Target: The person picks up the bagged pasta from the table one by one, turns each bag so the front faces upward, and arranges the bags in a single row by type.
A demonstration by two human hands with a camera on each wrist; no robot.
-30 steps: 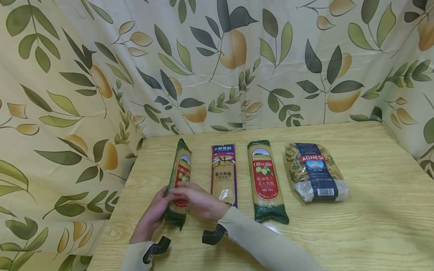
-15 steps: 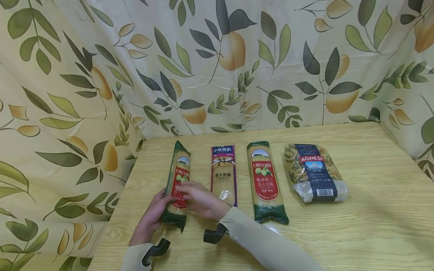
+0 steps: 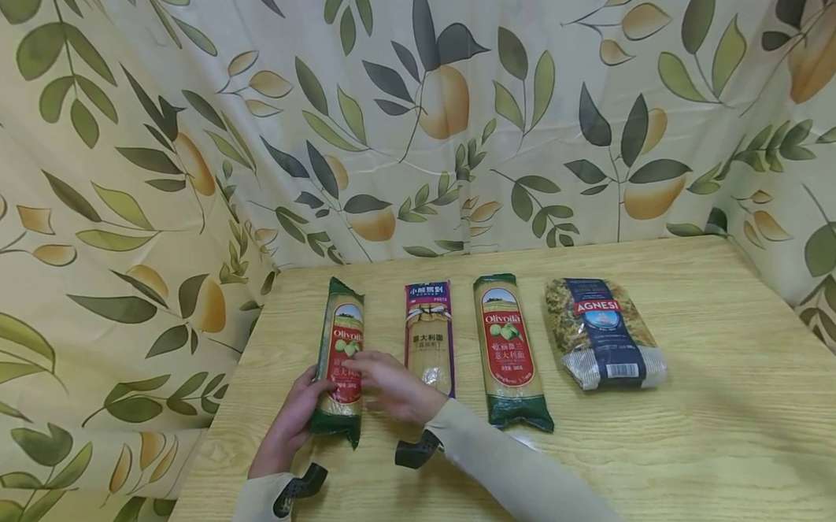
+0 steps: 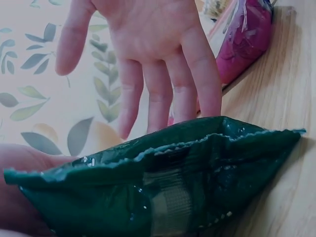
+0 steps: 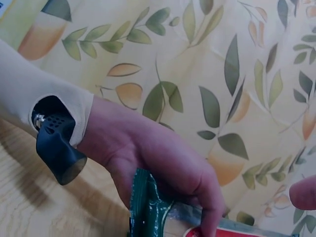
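A long pack of spaghetti (image 3: 346,340), with green ends and a red Olivoilà label, lies at the left of the row. My left hand (image 3: 296,413) grips its left side near the lower end, thumb over the label; the right wrist view shows this hand (image 5: 168,153) curled around the pack. At the pack's right edge is my right hand (image 3: 396,388). In the left wrist view that right hand (image 4: 153,54) has its fingers straight and spread behind the pack's green end (image 4: 163,192). Nothing shows in its palm.
To the right lie a purple-edged pasta pack (image 3: 429,335), a second Olivoilà spaghetti pack (image 3: 509,343) and a wide Agnesi pasta bag (image 3: 604,330). All rest on the wooden table (image 3: 725,434). A leaf-patterned curtain (image 3: 456,172) stands behind and to the sides.
The spaghetti pack's label has turned to face more upward, and its top end has shifted left. My right fingers have moved slightly right, off the label. My left hand keeps its grip.
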